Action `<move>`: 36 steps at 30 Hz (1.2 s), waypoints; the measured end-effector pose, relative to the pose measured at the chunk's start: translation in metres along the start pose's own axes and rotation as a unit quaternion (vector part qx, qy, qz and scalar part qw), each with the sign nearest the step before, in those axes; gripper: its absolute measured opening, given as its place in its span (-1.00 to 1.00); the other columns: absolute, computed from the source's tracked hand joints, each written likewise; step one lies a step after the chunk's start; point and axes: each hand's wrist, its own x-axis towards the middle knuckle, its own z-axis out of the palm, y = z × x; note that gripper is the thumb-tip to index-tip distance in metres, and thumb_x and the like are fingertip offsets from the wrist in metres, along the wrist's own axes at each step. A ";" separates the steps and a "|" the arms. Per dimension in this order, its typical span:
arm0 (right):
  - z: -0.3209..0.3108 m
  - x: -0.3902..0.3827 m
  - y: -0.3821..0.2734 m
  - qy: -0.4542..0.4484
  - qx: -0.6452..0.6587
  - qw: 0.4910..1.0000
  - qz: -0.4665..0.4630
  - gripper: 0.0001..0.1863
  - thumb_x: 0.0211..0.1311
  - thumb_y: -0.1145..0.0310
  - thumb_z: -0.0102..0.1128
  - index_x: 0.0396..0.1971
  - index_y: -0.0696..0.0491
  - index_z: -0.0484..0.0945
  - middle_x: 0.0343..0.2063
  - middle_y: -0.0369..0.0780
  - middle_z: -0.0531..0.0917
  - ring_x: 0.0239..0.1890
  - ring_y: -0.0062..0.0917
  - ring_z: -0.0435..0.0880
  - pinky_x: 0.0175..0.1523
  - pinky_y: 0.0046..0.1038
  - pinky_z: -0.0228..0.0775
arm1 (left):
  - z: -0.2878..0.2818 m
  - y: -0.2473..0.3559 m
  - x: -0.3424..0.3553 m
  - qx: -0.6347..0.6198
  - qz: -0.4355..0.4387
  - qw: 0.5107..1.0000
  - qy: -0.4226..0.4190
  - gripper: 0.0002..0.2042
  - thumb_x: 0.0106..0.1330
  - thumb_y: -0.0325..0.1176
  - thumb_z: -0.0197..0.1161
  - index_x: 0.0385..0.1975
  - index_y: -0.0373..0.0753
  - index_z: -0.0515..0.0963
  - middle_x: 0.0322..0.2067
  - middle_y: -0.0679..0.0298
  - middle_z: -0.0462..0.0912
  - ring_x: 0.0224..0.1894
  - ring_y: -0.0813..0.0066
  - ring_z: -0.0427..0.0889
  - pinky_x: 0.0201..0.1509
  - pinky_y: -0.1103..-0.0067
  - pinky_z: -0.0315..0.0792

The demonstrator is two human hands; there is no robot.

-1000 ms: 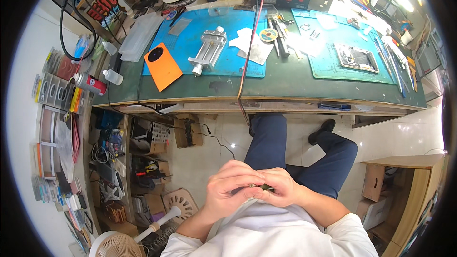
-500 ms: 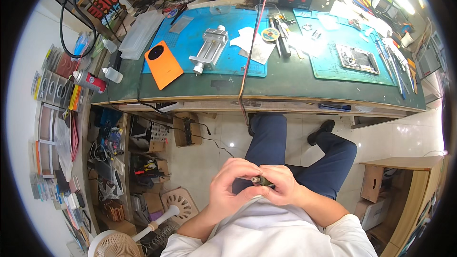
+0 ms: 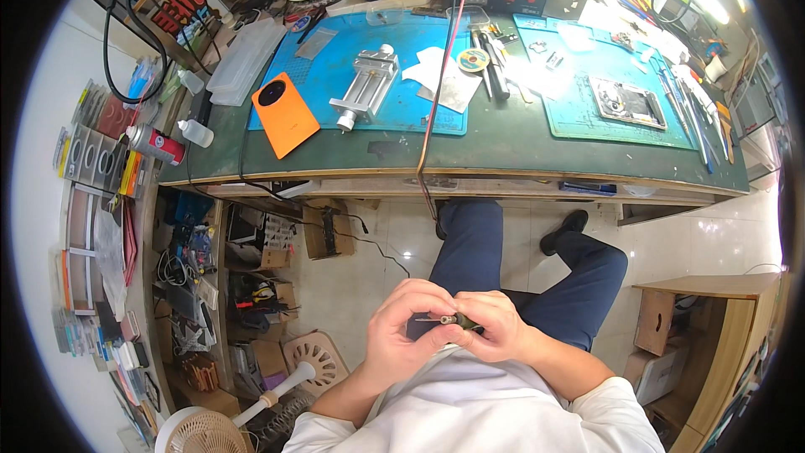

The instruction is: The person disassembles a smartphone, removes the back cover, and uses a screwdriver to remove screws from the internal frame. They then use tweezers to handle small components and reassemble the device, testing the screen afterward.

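Close to my white shirt, both hands are together around a small dark pen-shaped tool (image 3: pixel 463 320) with a bare metal nose. My right hand (image 3: pixel 495 320) is wrapped round its body, hiding most of it. My left hand (image 3: pixel 401 323) curves in a ring, its thumb and fingertips closed at the tool's nose. A thin straight rod (image 3: pixel 428 320) shows in the gap of the left hand, level with the nose. Whether it sits in the nose or is only held against it, I cannot tell.
Ahead stands a green workbench (image 3: pixel 511 151) with an orange phone back (image 3: pixel 286 115), a metal clamp vise (image 3: pixel 367 88) and an opened phone frame (image 3: pixel 629 103). A thin black cord (image 3: pixel 386 253) runs toward my hands. A fan (image 3: pixel 201 432) stands at the lower left.
The thin rod now shows between my left fingers beside the tool's nose; it was not visible before. Both hands stay in nearly the same place. The view has shifted slightly.
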 end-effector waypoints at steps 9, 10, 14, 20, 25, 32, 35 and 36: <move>-0.002 0.007 -0.002 0.008 0.023 0.999 -0.021 -0.65 0.24 0.42 0.50 -0.03 0.25 0.66 -0.42 -0.13 0.67 -0.48 -0.27 0.65 -0.40 -0.35 0.50 | 0.004 0.018 0.009 -0.022 -0.006 0.999 0.036 -0.80 0.40 -0.50 0.43 -0.02 -0.34 0.73 -0.04 0.09 0.76 0.02 0.26 0.69 0.13 0.39 0.56; -0.003 0.006 -0.004 0.002 0.017 1.000 -0.012 -0.65 0.24 0.42 0.50 -0.03 0.25 0.66 -0.41 -0.13 0.68 -0.48 -0.27 0.66 -0.40 -0.35 0.50 | 0.003 0.016 0.008 -0.038 0.004 0.998 0.047 -0.81 0.39 -0.54 0.42 -0.03 -0.34 0.74 -0.06 0.09 0.76 -0.01 0.27 0.71 0.10 0.41 0.57; -0.005 0.003 -0.007 -0.011 0.007 1.000 0.012 -0.64 0.25 0.41 0.50 -0.01 0.23 0.66 -0.40 -0.13 0.69 -0.47 -0.27 0.67 -0.39 -0.36 0.51 | -0.005 0.010 0.004 -0.028 0.024 0.999 0.029 -0.87 0.46 -0.49 0.38 -0.10 -0.39 0.71 -0.10 0.06 0.74 -0.04 0.27 0.71 0.03 0.44 0.60; -0.005 0.005 -0.009 -0.016 0.007 1.000 0.016 -0.64 0.25 0.41 0.50 0.00 0.22 0.66 -0.40 -0.13 0.68 -0.47 -0.28 0.67 -0.40 -0.37 0.50 | -0.001 0.009 0.005 -0.039 0.048 0.996 0.059 -0.87 0.38 -0.67 0.36 -0.12 -0.40 0.72 -0.15 0.07 0.74 -0.13 0.33 0.73 -0.04 0.52 0.60; -0.005 0.006 -0.009 -0.012 0.005 1.000 0.019 -0.65 0.25 0.42 0.49 -0.01 0.21 0.66 -0.41 -0.14 0.68 -0.47 -0.28 0.66 -0.40 -0.37 0.49 | -0.002 0.006 0.003 -0.043 0.044 0.996 0.067 -0.86 0.37 -0.67 0.37 -0.12 -0.40 0.70 -0.16 0.07 0.73 -0.12 0.33 0.72 -0.03 0.51 0.61; -0.004 0.005 -0.011 -0.018 -0.004 0.998 0.055 -0.67 0.29 0.39 0.47 -0.02 0.20 0.65 -0.41 -0.13 0.68 -0.47 -0.26 0.66 -0.38 -0.35 0.49 | -0.001 0.008 0.003 -0.051 0.013 0.995 0.089 -0.90 0.42 -0.65 0.34 -0.14 -0.40 0.69 -0.16 0.09 0.72 -0.10 0.34 0.70 0.01 0.49 0.59; -0.003 0.007 -0.016 -0.016 -0.004 0.995 0.095 -0.67 0.33 0.36 0.45 0.00 0.20 0.65 -0.40 -0.11 0.68 -0.45 -0.23 0.68 -0.36 -0.33 0.51 | -0.001 0.003 0.001 -0.050 -0.015 0.992 0.117 -0.93 0.43 -0.63 0.35 -0.15 -0.40 0.68 -0.16 0.10 0.72 -0.08 0.35 0.69 0.05 0.48 0.57; -0.003 0.007 -0.016 -0.014 -0.002 0.994 0.112 -0.67 0.35 0.36 0.44 0.00 0.21 0.65 -0.39 -0.11 0.69 -0.44 -0.22 0.68 -0.35 -0.32 0.51 | -0.002 0.001 0.001 -0.055 -0.022 0.991 0.123 -0.93 0.43 -0.62 0.36 -0.16 -0.40 0.68 -0.16 0.10 0.71 -0.08 0.36 0.68 0.07 0.48 0.56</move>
